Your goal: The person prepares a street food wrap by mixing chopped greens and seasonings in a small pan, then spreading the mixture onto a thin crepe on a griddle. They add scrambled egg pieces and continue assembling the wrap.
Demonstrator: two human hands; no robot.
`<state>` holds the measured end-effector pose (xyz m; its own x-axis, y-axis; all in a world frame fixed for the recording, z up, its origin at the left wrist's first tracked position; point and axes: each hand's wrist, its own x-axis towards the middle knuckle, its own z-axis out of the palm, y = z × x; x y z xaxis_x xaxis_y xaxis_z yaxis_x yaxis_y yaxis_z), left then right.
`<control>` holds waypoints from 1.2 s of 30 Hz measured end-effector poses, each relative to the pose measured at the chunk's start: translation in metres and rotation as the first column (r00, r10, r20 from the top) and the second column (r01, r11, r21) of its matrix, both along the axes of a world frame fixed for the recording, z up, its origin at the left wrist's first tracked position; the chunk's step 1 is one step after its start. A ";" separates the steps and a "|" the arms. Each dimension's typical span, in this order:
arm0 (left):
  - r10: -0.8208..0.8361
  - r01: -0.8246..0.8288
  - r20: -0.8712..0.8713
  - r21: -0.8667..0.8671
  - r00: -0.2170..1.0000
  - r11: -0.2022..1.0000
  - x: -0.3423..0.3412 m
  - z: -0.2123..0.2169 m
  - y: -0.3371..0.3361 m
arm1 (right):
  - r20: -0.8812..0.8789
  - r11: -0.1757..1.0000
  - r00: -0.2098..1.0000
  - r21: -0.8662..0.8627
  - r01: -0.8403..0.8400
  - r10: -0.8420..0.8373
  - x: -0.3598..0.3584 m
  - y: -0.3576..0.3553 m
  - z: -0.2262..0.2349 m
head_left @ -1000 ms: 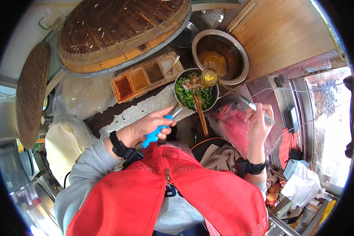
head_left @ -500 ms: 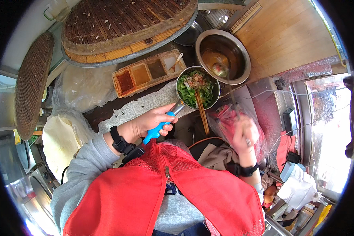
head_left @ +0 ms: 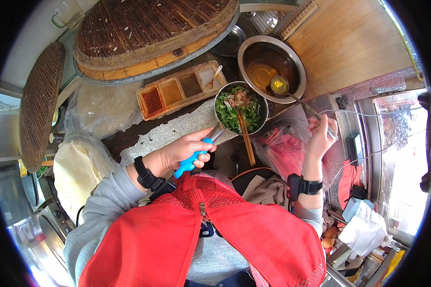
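My left hand (head_left: 191,149) is closed round the blue handle (head_left: 190,162) of a small steel saucepan (head_left: 217,98). Chopped green leaves (head_left: 230,115) with some pale pinkish bits on top fill the pan, and a pair of wooden chopsticks (head_left: 246,141) leans out over its near rim. To the right, my right hand (head_left: 322,135) grips the long handle of a metal ladle (head_left: 278,85). Its bowl, holding yellowish liquid, is inside a wide steel pot (head_left: 299,62) beside the saucepan. Amber liquid (head_left: 262,75) lies at the pot's bottom.
Behind the saucepan stands a long tray (head_left: 143,111) with several seasoning compartments and a small white spoon (head_left: 215,75). A large round woven lid (head_left: 153,62) rises at the back. Pale flatbreads (head_left: 74,172) sit in plastic at left; a pink plastic bag (head_left: 287,148) is below the pot.
My right hand has moved right and up. The ladle's bowl has shifted to the pot's near right side and now shows yellowish liquid. My left hand and the saucepan have hardly moved.
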<state>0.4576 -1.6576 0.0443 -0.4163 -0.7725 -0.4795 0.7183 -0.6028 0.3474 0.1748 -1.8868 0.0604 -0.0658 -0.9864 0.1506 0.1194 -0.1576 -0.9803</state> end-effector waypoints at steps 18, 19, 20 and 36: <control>0.011 -0.011 -0.040 -0.017 0.999 1.000 0.002 -0.002 0.001 | -0.199 0.967 0.972 -0.193 -0.166 0.127 -0.011 0.090 0.018; 0.012 -0.012 -0.026 -0.006 1.000 1.000 0.003 -0.001 0.001 | -0.076 0.990 0.992 -0.085 -0.110 0.103 -0.011 0.086 0.015; 0.013 -0.013 -0.022 0.003 1.000 1.000 0.003 -0.001 0.001 | 0.045 0.996 0.996 0.041 -0.081 0.079 -0.011 0.081 0.011; 0.234 -0.243 -0.075 -0.157 0.969 0.957 0.024 0.060 0.115 | -0.542 0.857 0.840 -0.446 -0.258 -0.029 0.006 -0.024 -0.048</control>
